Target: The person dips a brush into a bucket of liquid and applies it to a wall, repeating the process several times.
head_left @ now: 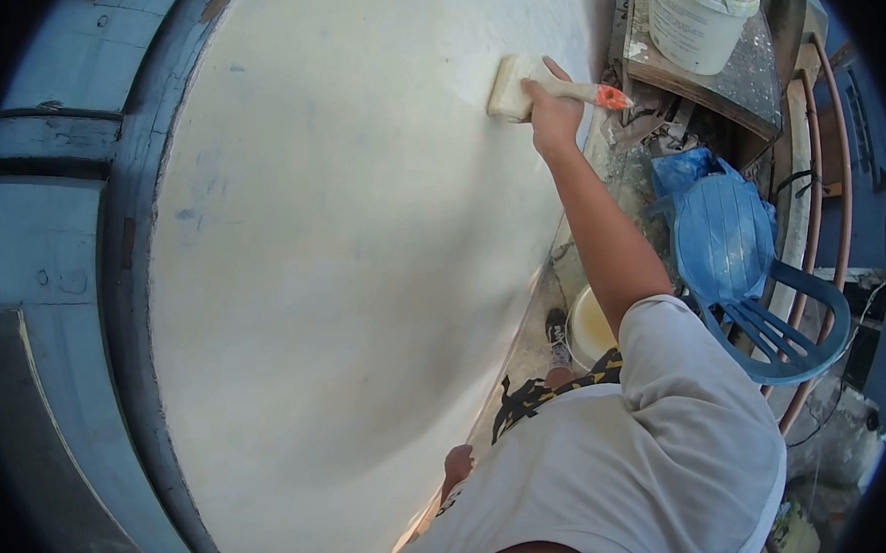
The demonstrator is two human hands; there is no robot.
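My right hand [553, 111] is stretched out along the white wall [340, 232], closed around a wide paintbrush [513, 88]. The brush has a pale head resting against the wall and a whitish handle with an orange end that points right. Low down, beside my white shirt and close to the wall's bottom edge, my left hand [458, 466] shows only in part; its fingers are not clear. Near my foot stands a bucket [591, 327] with cream-coloured liquid, partly covered by my arm and clothing.
A white tub [699, 28] holding tools sits on a worn wooden stand [753, 75] at upper right. Below it is a blue plastic chair [727, 242], next to brown metal rails [838, 166]. Blue-painted boards [45, 232] frame the wall's left side.
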